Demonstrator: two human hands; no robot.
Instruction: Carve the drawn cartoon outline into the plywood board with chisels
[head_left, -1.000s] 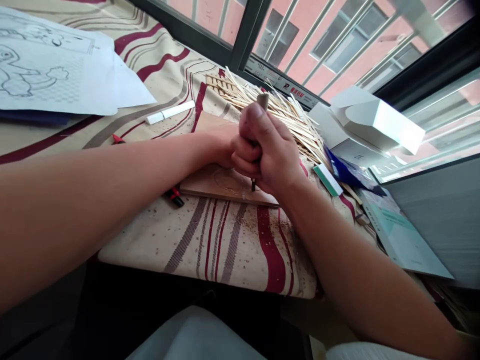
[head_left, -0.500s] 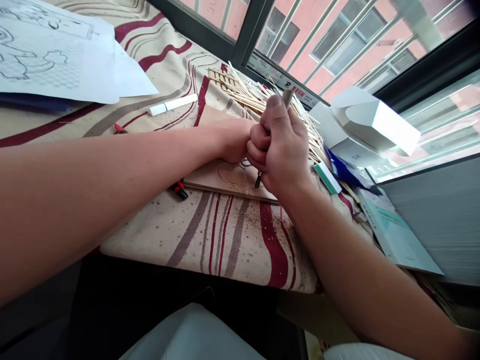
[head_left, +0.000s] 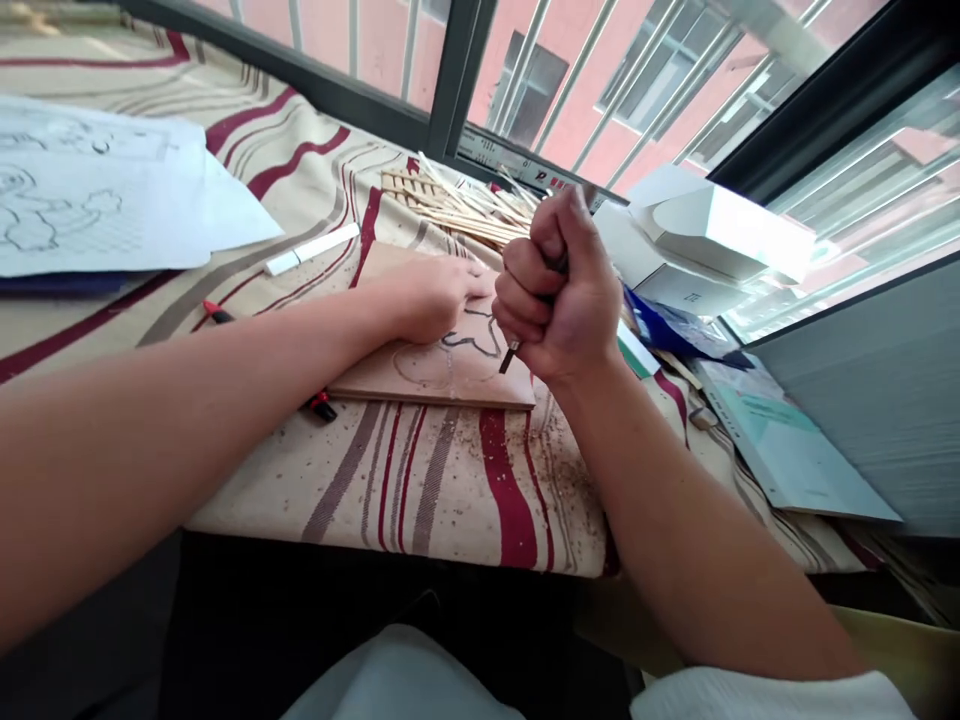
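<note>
A flat wooden board [head_left: 480,385] lies near the table's front edge, with dark drawn lines and a shallow carved curve on its face. My left hand [head_left: 431,295] rests on the board, its visible fingers stretched out over the far part and holding nothing. In a fist, my right hand [head_left: 559,285] grips a wood-carving chisel [head_left: 509,356]. The chisel's narrow metal blade points down from below the fist, over the board's right part. Whether its tip touches the wood I cannot tell. Most of the handle is hidden by my fingers.
Thin wooden sticks [head_left: 465,205] are heaped behind the board. White boxes [head_left: 712,240] stand by the window; a pale green book [head_left: 787,440] lies at right. Drawing sheets [head_left: 97,200], a white marker [head_left: 311,248] and red-black pens [head_left: 321,405] lie left. Wood crumbs dot the striped cloth [head_left: 465,490].
My hands have moved apart: the left has slid back leftward along the board, uncovering the drawn lines. The right still grips the chisel. The whole view has shifted a little.
</note>
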